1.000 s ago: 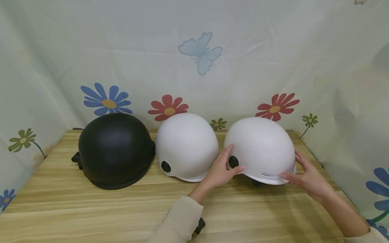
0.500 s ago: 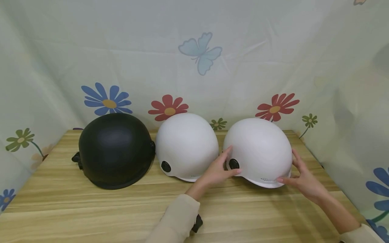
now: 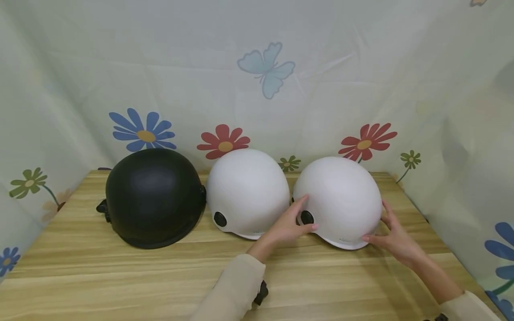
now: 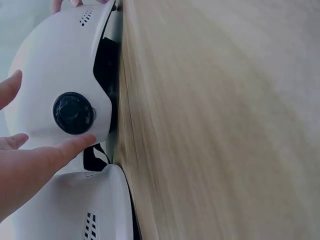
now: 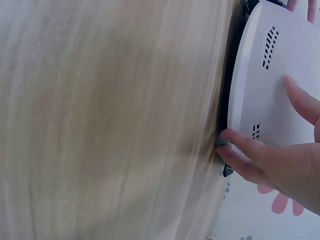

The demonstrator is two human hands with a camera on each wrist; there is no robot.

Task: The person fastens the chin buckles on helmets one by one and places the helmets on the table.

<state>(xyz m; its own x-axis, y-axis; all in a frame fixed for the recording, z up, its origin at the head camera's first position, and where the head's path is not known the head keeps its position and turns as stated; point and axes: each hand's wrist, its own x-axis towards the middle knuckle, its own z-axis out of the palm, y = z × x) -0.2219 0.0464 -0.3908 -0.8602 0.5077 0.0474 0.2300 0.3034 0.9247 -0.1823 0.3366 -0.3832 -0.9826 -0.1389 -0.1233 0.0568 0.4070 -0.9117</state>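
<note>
Three helmets stand in a row on the wooden table point(image 3: 168, 285). At the right end, the white helmet point(image 3: 341, 196) has a round black disc on its side and vent slots low on its shell. My left hand point(image 3: 287, 227) holds its left side, thumb near the black disc point(image 4: 73, 113). Around its right end, my right hand point(image 3: 395, 238) grips with the thumb on the shell; in the right wrist view, fingers point(image 5: 245, 145) reach its lower rim. A second white helmet point(image 3: 249, 191) is just left of it, partly behind my left hand. Farthest left sits the black helmet point(image 3: 154, 196).
A pale cloth point(image 3: 192, 80) printed with flowers and a butterfly hangs behind and on both sides of the table. Black wrist gear point(image 3: 261, 292) shows beside my left sleeve point(image 3: 237, 285). The middle helmet touches or nearly touches the black one.
The right-hand white helmet has come down slightly, turned, and shifted left toward the middle helmet. My right hand has moved left with it; my left hand has barely moved.
</note>
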